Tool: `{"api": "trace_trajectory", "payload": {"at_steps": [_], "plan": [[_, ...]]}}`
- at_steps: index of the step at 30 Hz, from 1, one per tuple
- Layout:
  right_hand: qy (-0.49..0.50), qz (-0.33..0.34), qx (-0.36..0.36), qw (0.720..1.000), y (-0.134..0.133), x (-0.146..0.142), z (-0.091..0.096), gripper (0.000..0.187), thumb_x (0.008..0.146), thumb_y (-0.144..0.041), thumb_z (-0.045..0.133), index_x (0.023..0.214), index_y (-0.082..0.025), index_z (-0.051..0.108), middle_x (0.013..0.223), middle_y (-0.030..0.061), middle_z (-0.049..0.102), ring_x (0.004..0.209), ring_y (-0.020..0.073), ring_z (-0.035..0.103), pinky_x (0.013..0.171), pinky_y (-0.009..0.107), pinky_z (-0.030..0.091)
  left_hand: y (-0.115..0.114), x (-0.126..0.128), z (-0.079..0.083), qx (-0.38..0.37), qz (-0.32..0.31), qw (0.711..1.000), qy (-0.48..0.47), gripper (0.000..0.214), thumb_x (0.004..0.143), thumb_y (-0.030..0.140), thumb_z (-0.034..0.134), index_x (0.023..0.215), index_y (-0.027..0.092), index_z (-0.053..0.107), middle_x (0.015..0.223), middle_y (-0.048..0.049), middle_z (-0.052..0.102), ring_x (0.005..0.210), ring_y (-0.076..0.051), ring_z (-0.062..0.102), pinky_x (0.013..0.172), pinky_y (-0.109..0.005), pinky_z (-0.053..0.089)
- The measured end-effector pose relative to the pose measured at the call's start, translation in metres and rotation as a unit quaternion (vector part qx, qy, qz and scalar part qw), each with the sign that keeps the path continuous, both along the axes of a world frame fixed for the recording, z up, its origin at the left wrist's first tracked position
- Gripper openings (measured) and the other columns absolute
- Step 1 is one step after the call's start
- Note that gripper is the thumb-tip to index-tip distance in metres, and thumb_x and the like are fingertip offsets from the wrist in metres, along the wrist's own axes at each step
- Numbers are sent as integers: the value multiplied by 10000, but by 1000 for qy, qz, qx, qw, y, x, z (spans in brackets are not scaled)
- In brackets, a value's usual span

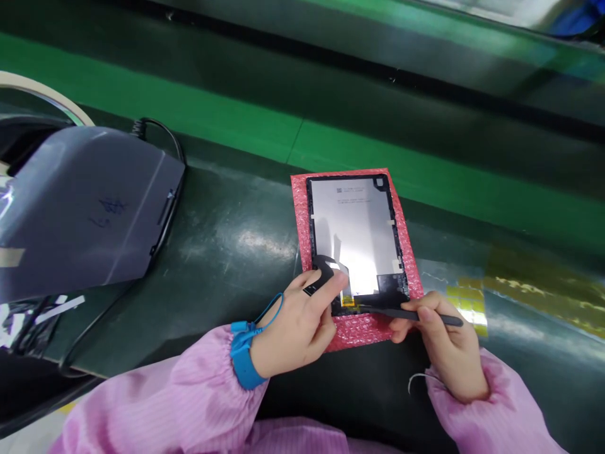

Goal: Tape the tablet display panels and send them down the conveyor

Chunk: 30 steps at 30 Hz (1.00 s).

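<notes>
A tablet display panel with a silvery back and black frame rests on a pink bubble-wrap sheet. My left hand, with a blue wrist strap at its wrist, is over the panel's lower left. Its fingers are closed on a curled black strip. Black tweezers are in my right hand, gripped between thumb and fingers. Their tips reach toward the yellow-edged flex connector at the panel's lower edge; whether they touch it is unclear.
At the left stands a grey machine housing with a black cable. Pieces of yellow tape lie on the dark green bench at the right. A bright green strip runs along behind the panel.
</notes>
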State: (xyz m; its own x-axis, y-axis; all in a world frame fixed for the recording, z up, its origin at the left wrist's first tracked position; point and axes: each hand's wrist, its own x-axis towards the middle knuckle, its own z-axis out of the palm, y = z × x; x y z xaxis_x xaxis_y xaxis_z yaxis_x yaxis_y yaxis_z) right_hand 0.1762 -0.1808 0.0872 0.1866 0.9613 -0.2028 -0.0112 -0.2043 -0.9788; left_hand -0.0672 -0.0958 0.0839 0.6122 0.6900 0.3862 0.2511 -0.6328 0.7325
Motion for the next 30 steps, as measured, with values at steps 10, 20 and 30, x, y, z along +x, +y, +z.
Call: {"api": "trace_trajectory", "payload": {"at_steps": [10,20,30], "plan": [[23,27,3,999,8,0,4,153,909,-372,722,970,-233,705,719,23,735,574,171,681,551,295,587,-1,1,0,-37,15,999,22,911,853,9,468,1599,313,42,1267,-85,662,1053,-213,688,1094,-566,483],[-13,36,16,999,9,-14,8,190,967,-322,644,814,-221,595,651,-4,716,525,147,671,531,269,589,-1,2,-2,-40,19,999,24,850,865,25,465,1588,286,102,1191,-64,688,1061,-213,692,1108,-550,475],[-6,46,-20,999,16,-14,7,207,941,-324,687,798,-206,596,663,17,731,493,150,673,473,258,590,0,3,2,-25,22,999,27,876,866,10,457,1600,257,48,1192,-83,714,1126,-232,677,1063,-527,517]]}}
